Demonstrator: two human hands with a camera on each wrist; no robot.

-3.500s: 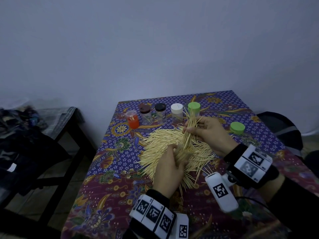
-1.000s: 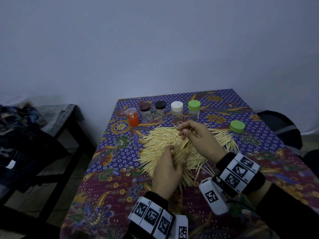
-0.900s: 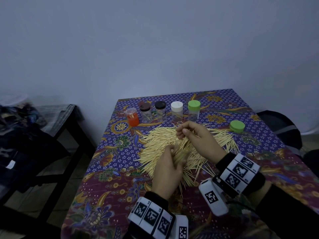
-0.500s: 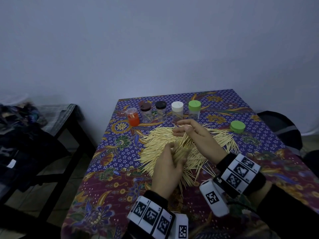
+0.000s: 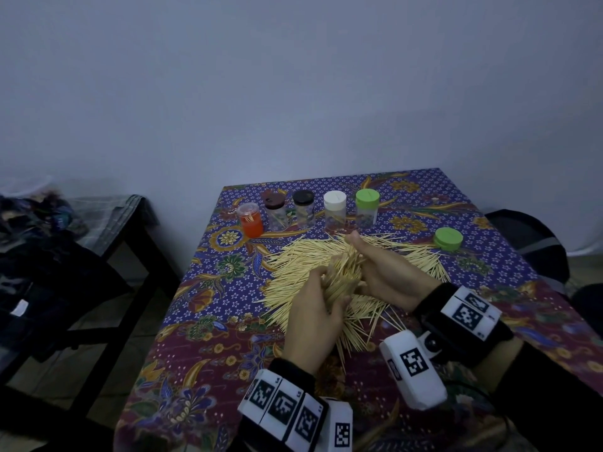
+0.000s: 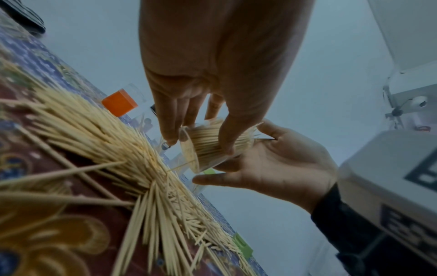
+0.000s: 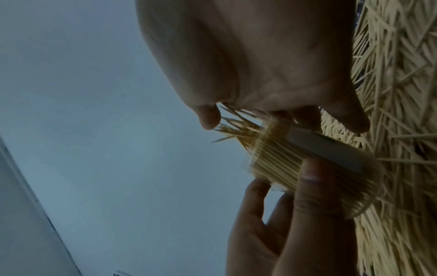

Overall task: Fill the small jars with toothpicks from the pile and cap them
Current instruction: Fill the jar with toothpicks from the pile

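Patterned counter [image 5: 228,321]: our left hand [image 5: 313,321] grips one packed jar [image 6: 208,149]; right hand [image 5: 385,275], fingers relaxed, should tamp protruding toothpicks [image 7: 231,127] flush before capping.

Pale, matt wooden toothpicks [image 5: 303,262] are heaped on a printed batik-patterned cloth [image 5: 208,308]. A clear, glossy plastic jar [image 6: 208,147] is packed with them; smooth plastic caps, one green [image 5: 448,239], are seen at twelve o'clock.
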